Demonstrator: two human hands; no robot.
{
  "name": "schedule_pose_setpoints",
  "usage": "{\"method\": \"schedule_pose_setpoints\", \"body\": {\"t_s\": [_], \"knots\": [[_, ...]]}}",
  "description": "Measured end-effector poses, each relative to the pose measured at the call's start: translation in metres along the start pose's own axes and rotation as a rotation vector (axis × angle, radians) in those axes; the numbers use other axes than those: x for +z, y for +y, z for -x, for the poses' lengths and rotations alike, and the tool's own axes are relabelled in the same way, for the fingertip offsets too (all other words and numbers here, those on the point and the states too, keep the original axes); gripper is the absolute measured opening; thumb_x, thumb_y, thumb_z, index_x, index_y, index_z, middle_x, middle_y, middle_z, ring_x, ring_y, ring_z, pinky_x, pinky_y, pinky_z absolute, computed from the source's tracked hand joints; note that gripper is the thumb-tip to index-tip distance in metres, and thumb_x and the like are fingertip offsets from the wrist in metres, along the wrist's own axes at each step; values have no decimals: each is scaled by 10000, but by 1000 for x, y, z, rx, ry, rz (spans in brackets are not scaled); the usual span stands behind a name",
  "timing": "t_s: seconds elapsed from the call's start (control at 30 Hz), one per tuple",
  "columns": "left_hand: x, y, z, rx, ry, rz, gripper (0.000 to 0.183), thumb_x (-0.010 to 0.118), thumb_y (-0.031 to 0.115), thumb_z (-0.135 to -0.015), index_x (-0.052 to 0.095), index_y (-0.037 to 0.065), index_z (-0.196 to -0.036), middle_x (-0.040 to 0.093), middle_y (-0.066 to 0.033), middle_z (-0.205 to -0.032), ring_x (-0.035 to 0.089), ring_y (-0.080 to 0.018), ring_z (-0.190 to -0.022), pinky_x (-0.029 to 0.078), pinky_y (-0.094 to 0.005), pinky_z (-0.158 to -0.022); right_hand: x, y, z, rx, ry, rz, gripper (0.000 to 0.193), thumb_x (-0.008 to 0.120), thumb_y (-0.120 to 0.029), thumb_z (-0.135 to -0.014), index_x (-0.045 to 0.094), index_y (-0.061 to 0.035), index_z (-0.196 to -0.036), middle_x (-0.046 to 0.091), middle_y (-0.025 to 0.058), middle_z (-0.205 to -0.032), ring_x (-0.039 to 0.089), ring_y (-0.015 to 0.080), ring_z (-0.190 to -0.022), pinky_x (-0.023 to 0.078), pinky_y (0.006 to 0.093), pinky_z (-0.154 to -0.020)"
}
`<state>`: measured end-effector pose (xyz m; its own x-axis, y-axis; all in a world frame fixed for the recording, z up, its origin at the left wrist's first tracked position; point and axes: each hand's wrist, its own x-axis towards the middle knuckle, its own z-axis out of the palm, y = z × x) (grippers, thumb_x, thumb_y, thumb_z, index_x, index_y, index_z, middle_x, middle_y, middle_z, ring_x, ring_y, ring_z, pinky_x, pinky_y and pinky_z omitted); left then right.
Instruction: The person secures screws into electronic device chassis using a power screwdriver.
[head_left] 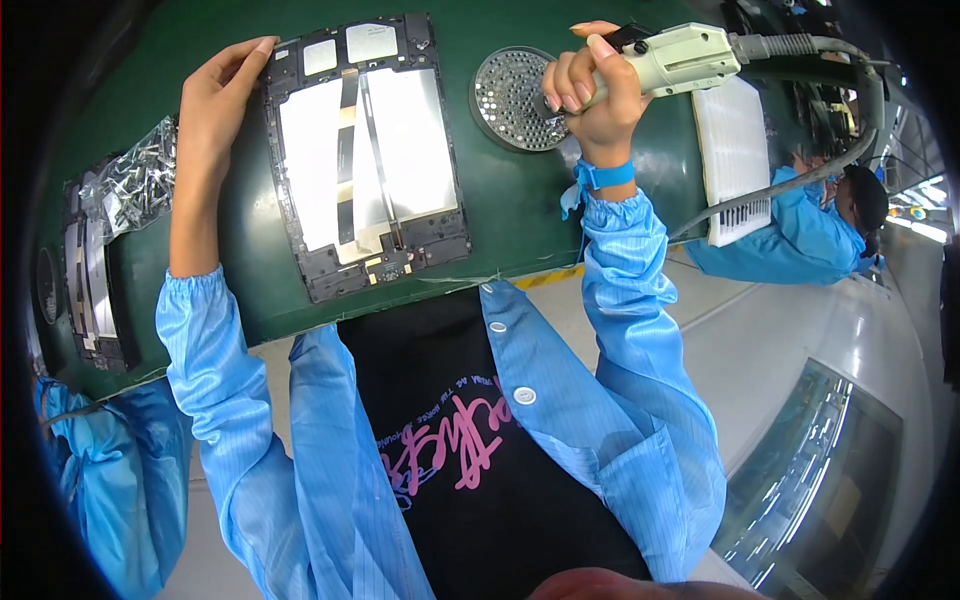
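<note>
In front of me on the green table lies an opened tablet [420, 150], its black frame holding large silver battery panels and dark ribbon cables. The fingers of my left hand [222, 90] close on its upper left corner. My right hand [605, 105] is wrapped round a pale electric screwdriver [685, 60], with a cable trailing off to the right. The screwdriver's tip is hidden behind my fingers. Just left of that hand sits a round metal dish [500, 95], its surface dotted with many small holes or screws.
A clear bag of small metal parts [140, 185] lies left of my left wrist, near another opened tablet [92, 270]. A white slotted tray [735, 150] stands at the right. Blue-sleeved co-workers [800, 225] sit on both sides. The screwdriver cable [868, 110] curves past the tray.
</note>
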<state>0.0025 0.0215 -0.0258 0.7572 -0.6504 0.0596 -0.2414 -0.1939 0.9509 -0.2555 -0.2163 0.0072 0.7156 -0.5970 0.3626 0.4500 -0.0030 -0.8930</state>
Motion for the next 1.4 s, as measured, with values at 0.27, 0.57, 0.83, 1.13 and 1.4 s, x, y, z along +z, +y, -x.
{"method": "schedule_pose_setpoints", "body": {"t_s": [0.27, 0.57, 0.83, 1.13, 1.4], "knots": [[1, -3, 0, -28, -8, 29, 314, 634, 227, -941, 686, -8, -1142, 690, -43, -987, 578, -82, -869, 440, -209, -809, -1, 2, 2, -2, 27, 10, 233, 477, -153, -922, 583, 24, -1031, 339, 3, -503, 360, 118, -395, 366, 317, -399], [-3, -2, -1, -17, -23, 14, 314, 632, 220, -939, 684, -9, -1147, 693, -42, -1016, 578, -89, -884, 439, -214, -827, 7, 1, 3, 10, 60, 39, 189, 484, -132, -926, 573, 20, -995, 337, 5, -504, 358, 119, -396, 369, 320, -403], [-2, 4, 1, -32, -27, -11, 320, 639, 234, -934, 688, -5, -1142, 691, -42, -1002, 574, -103, -878, 441, -226, -834, 10, 1, 5, -5, 42, 100, 166, 502, -145, -947, 545, 15, -940, 335, 9, -503, 360, 125, -400, 374, 313, -407], [-8, -6, -7, 41, -40, -48, 338, 613, 278, -961, 696, -4, -1129, 674, -4, -947, 535, -76, -831, 433, -217, -794, 14, -5, -2, 3, -30, 72, 375, 488, -199, -963, 498, 74, -1218, 351, 8, -526, 370, 115, -415, 402, 307, -427], [-13, -12, -15, 101, -43, 3, 264, 669, 251, -880, 737, 9, -961, 710, -73, -755, 632, -101, -675, 509, -281, -635, 10, -13, 4, -2, -8, -51, 418, 452, -270, -995, 452, 26, -1290, 344, -26, -549, 347, 80, -430, 361, 257, -409]]}}
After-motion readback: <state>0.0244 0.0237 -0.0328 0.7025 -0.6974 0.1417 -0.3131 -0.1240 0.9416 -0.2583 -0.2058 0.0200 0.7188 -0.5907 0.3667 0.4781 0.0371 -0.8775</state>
